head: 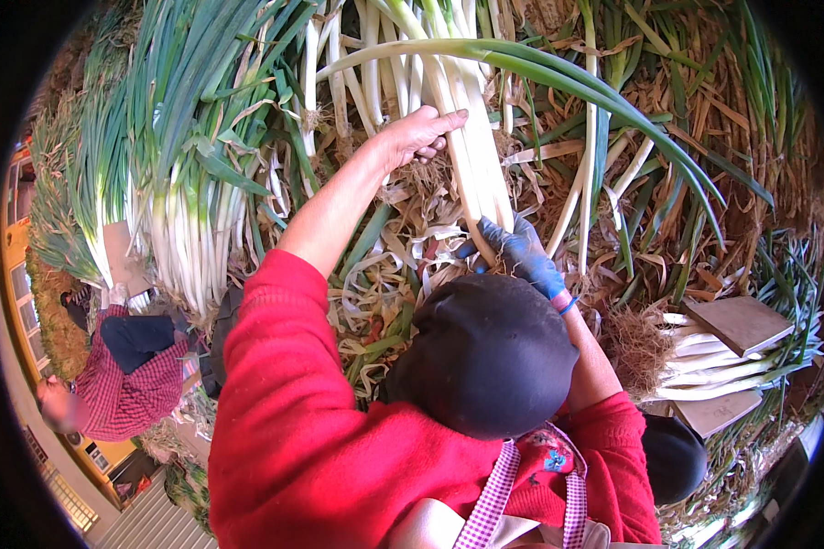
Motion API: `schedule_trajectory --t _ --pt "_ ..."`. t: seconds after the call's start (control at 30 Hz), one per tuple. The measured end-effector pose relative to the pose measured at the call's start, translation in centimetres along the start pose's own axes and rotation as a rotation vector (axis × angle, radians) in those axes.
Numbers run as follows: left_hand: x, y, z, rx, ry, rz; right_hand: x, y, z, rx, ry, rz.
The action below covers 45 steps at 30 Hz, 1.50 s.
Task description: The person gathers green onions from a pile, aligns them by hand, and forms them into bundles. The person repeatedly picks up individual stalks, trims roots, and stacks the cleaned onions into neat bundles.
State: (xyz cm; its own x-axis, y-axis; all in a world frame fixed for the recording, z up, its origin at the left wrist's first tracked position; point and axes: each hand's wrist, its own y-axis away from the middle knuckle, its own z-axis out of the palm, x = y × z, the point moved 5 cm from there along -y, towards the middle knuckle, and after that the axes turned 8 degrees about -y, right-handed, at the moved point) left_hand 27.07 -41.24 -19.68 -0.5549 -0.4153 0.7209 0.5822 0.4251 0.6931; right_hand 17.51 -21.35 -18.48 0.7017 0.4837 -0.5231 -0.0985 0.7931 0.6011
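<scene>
A bundle of several thick-stalked green onions [477, 147] slants down before me, white shanks towards my body and leaves towards the top. My bare left hand [429, 136] is at its left side, the thumb laid across a stalk and the fingers curled beside it. My right hand [522, 254], in a blue glove, is closed around the root end of the bundle; its palm side is partly hidden behind the stalks. One long green leaf [563, 65] arches over the bundle to the right. Peeled skins and dry leaves [384, 281] lie beneath my hands.
Green onions with white shanks [192, 226] stand piled at the left. At the right, a bundle with roots [714, 364] lies between flat boards [738, 322]. My dark-covered knee [494, 357] is close below my right hand. Another person [137, 370] in a checked shirt sits at the left.
</scene>
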Motion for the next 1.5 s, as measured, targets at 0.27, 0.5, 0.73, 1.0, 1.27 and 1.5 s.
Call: schedule_trajectory --t 0.27,0.5,0.73,1.0,1.27,1.5 --pt "-1.7 0.1 -0.6 0.047 0.114 0.067 0.1 -0.1 -0.7 0.018 -0.013 0.035" --pt "-2.5 -0.2 -1.3 0.154 -0.018 0.081 0.6 -0.3 -0.7 0.030 0.020 0.045" --pt "-0.6 3.7 2.2 0.166 0.359 0.361 1.0 -0.3 -1.3 -0.091 -0.157 0.104" --pt "-9.1 13.9 7.3 -0.171 0.701 0.087 -0.2 -0.4 -1.4 -0.045 -0.247 0.166" --pt "-18.6 17.7 -4.1 0.251 -0.563 -0.285 -5.7 1.6 0.8 -0.133 -0.159 0.019" --pt "-5.4 8.2 2.2 0.143 -0.139 0.355 -4.9 -2.0 1.6 -0.042 -0.157 -0.065"
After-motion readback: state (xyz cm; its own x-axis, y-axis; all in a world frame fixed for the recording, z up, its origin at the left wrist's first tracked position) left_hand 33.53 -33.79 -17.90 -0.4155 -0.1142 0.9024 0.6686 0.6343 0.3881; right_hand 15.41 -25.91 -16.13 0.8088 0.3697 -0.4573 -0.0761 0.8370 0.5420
